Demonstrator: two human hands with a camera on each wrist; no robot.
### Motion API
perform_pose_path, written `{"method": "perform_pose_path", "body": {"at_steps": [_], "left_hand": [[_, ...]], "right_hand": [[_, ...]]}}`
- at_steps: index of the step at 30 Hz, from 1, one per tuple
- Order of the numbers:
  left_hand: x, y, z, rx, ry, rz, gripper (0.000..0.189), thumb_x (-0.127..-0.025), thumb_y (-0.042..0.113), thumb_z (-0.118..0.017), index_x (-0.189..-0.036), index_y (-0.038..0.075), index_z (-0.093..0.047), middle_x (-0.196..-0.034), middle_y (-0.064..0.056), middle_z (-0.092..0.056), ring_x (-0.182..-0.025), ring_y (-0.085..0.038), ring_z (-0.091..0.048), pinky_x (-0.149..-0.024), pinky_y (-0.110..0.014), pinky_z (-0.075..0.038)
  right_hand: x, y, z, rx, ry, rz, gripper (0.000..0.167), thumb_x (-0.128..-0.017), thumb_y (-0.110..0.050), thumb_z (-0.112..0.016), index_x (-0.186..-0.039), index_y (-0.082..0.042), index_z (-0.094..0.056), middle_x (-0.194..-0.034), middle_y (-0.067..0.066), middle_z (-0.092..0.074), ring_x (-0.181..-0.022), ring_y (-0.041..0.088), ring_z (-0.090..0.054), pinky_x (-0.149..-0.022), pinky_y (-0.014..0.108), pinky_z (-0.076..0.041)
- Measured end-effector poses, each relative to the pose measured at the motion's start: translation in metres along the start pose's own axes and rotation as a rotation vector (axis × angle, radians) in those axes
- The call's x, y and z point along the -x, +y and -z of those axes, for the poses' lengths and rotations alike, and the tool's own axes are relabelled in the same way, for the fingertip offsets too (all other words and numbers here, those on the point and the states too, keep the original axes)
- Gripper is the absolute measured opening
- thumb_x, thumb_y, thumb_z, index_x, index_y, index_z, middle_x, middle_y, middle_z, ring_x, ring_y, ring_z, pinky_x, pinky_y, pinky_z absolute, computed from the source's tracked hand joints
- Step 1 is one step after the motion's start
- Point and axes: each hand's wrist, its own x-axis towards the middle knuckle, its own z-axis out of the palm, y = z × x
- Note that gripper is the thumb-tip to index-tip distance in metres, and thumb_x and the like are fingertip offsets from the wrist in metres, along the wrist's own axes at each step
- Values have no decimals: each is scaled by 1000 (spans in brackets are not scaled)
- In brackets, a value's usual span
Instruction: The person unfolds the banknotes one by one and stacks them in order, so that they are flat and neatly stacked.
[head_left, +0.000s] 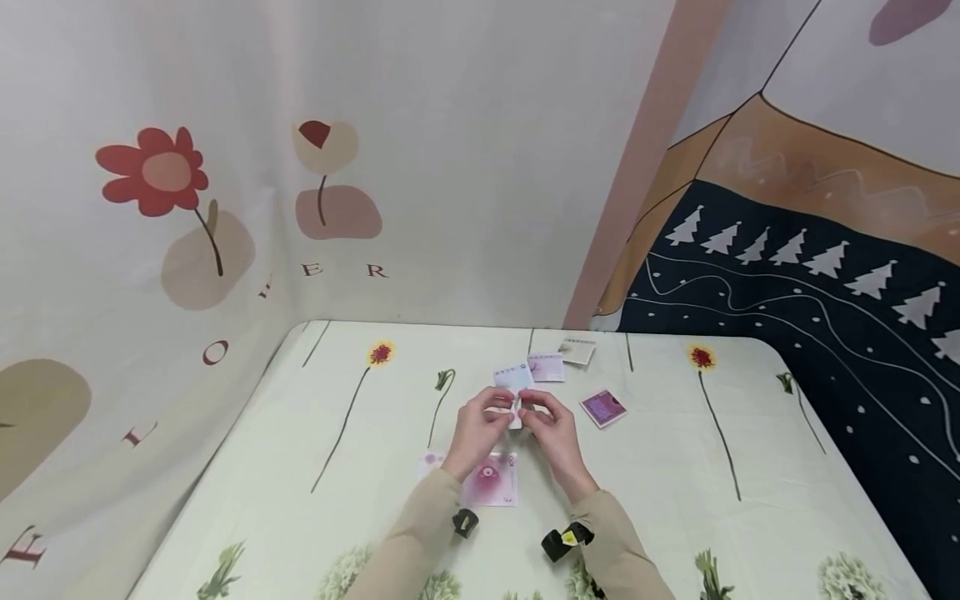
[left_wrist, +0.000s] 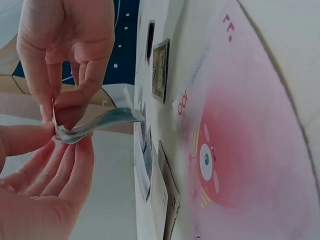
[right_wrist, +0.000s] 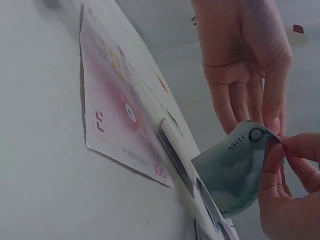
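My left hand (head_left: 477, 433) and right hand (head_left: 555, 433) meet above the middle of the table, each pinching a small greenish play banknote (right_wrist: 235, 175). In the right wrist view the note is curved and bears the word YUAN. Its upper edge is bent where the fingertips meet, and the fingers hide part of it. Below the hands, a pink 100 note (head_left: 493, 483) lies flat on the table. Another pale pink note (head_left: 431, 461) shows partly beside the left wrist. Just beyond the fingertips lies a pale blue note (head_left: 513, 376).
A lilac note (head_left: 547, 367) and a greyish note (head_left: 578, 352) lie towards the back of the table. To the right of the hands sits a purple, card-like stack (head_left: 603, 409). The flower-printed tablecloth (head_left: 630, 467) meets a hanging curtain (head_left: 465, 167) behind.
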Motion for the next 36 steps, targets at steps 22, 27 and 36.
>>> {"method": "perform_pose_path", "body": {"at_steps": [22, 27, 36], "left_hand": [[18, -7, 51, 112, -26, 232, 23, -97, 5, -54, -113, -8, -64, -119, -23, -60, -99, -34, -64, -80, -37, -55], [26, 9, 60, 62, -48, 229, 22, -89, -9, -55, -110, -10, -63, -113, -25, -60, -90, -36, -66, -81, -47, -54], [33, -19, 68, 48, -28, 250, 23, -82, -11, -60, -102, -3, -68, -103, -14, -65, -83, -26, -66, -73, -38, -55]], "right_hand": [[9, -4, 19, 291, -25, 40, 27, -80, 16, -58, -106, 9, -64, -103, 21, -65, -81, 14, -62, -68, 18, -51], [15, -23, 19, 322, -53, 22, 24, -79, 17, -57, -103, 14, -62, -98, 26, -63, -82, 21, -63, -67, 17, -51], [22, -34, 19, 369, -62, -22, 12, -82, 12, -64, -94, 15, -63, -87, 22, -65, -76, 18, -61, -65, 16, -49]]}}
